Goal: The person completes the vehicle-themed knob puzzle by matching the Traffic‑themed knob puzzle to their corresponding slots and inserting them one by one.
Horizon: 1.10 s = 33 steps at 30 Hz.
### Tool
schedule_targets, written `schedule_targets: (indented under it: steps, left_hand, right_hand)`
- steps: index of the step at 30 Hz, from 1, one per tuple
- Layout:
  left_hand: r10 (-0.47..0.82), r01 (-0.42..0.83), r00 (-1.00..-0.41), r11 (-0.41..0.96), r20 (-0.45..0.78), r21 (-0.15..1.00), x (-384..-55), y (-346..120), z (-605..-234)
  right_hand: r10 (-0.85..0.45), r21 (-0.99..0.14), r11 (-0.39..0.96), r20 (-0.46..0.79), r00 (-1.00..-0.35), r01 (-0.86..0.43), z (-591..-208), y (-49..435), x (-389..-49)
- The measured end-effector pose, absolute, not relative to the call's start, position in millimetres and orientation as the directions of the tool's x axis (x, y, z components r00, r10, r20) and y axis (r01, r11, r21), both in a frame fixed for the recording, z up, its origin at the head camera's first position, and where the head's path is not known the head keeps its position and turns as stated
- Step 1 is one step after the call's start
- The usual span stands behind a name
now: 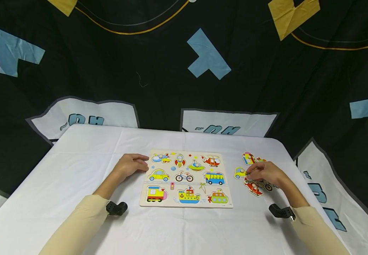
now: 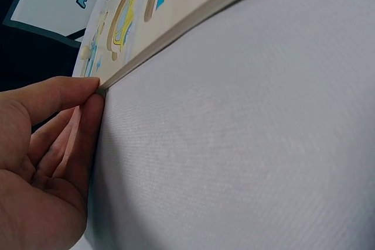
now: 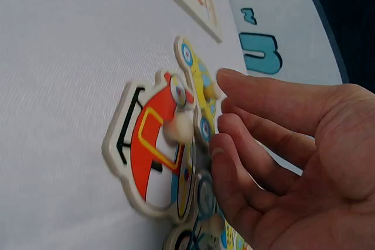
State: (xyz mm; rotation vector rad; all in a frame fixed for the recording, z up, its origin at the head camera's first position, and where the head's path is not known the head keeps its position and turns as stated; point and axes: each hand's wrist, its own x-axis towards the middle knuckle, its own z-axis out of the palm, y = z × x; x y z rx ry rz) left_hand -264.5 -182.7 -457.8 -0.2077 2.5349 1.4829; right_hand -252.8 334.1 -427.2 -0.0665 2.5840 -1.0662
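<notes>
We judge this the picking-up step, our right grip (image 1: pixel 268 173) loosely spread beside the yellow car piece (image 1: pixel 239 173) at frame right, left grip (image 1: pixel 128 166) pinching the board (image 1: pixel 172 199) at lower centre, with the piece's knob (image 3: pixel 211 92) probably to pinch next

The head view looks forward and down; both nearer wrist views also catch the puzzle board (image 1: pixel 198 177).

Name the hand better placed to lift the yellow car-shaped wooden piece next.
Right, likely: the right hand is beside the yellow car piece; the left hand touches the pale rectangular wooden board.
</notes>
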Motion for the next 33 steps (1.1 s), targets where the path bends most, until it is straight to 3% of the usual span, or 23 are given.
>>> schedule_targets:
  steps: [21,33]
  left_hand:
    - [-0.022,-0.222,-0.970,0.491,-0.243,0.842,-264.5,-183.3,-458.6]
    - [-0.031,-0.228,-0.969,0.502,-0.246,0.834,-264.6,-182.9,-458.0]
  right_hand:
    - [-0.305,-0.744,0.664,-0.359,-0.882,0.073,-429.9,351.2,-241.2]
    - [-0.294,-0.719,0.693,-0.353,-0.888,0.056,-433.4,348.3,-240.4]
